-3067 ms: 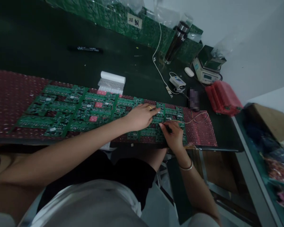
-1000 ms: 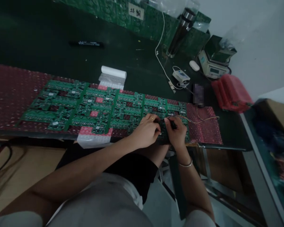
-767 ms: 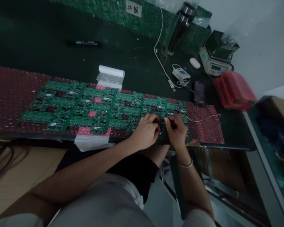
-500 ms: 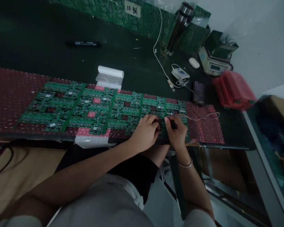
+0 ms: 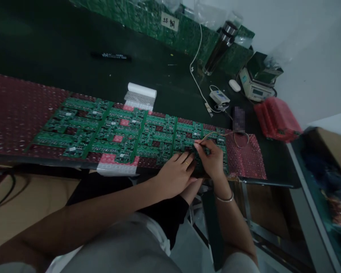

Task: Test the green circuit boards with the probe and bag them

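My right hand (image 5: 211,158) pinches the end of a thin multi-strand cable (image 5: 213,133) between thumb and fingertips, just over the green circuit boards (image 5: 159,129). The plug end is hidden in the fingers. My left hand (image 5: 176,172), with a ring on one finger, lies on the front edge of the same boards, left of the right hand. Its fingers are stretched out on the board, the thumb lower at the edge. The boards lie in a row of joined panels on red bubble wrap (image 5: 19,110). The cable runs right to a small blurred-out device (image 5: 238,119).
A white roll (image 5: 142,90) lies behind the boards, a black marker (image 5: 110,56) farther back. Toward the right stand a small white box with cables (image 5: 220,98), a flask (image 5: 220,47), a scale (image 5: 254,87) and a red-wrapped bundle (image 5: 278,119). Green panels (image 5: 147,26) line the back.
The left hand's fingers have straightened and moved slightly down, away from the right hand's fingertips. The right hand keeps its pinch, and the cable loop has shifted. The whole view has turned a little.
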`<action>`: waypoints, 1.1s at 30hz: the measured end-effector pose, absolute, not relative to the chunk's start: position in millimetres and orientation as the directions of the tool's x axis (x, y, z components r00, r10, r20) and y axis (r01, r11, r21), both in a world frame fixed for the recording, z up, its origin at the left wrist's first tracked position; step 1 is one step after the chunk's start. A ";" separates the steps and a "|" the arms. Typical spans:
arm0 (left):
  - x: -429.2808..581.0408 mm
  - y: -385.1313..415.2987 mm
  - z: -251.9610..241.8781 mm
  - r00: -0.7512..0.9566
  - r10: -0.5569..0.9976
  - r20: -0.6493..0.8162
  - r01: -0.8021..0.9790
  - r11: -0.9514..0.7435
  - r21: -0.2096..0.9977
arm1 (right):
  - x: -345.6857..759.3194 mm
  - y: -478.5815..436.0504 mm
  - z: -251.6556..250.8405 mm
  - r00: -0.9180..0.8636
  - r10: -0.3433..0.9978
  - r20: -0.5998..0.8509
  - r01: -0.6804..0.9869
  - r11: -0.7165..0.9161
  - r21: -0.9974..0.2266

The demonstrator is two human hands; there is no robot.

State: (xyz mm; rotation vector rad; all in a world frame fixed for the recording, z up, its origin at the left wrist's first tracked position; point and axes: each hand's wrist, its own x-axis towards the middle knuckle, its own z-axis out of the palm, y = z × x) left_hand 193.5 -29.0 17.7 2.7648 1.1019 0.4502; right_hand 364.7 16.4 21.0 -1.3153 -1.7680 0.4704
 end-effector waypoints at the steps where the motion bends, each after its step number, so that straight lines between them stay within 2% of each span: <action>1: 189.5 -32.1 17.8 0.684 0.688 0.243 0.645 -0.726 0.238 | 360.4 18.1 20.6 -0.098 0.907 0.410 0.585 0.385 -0.714; 8: 130.0 -60.0 23.1 0.595 0.733 0.329 0.663 -0.679 0.315 | 343.0 25.2 17.0 -0.256 0.818 0.515 0.613 0.549 -0.568; 16: 41.1 -63.7 27.8 0.358 0.844 0.400 0.727 -0.520 0.448 | 342.4 25.0 17.7 -0.351 0.794 0.496 0.651 0.588 -0.481; 19: 14.5 -66.3 23.6 0.279 0.873 0.399 0.731 -0.463 0.502 | 343.2 25.1 14.5 -0.313 0.812 0.492 0.670 0.556 -0.492; 24: -3.7 -72.8 10.3 0.331 0.881 0.338 0.671 -0.471 0.573 | 343.0 23.2 8.2 -0.264 0.842 0.470 0.665 0.512 -0.543; 33: 3.5 -73.2 0.5 0.286 0.870 0.402 0.688 -0.478 0.546 | 340.6 18.6 8.1 -0.236 0.858 0.457 0.675 0.483 -0.558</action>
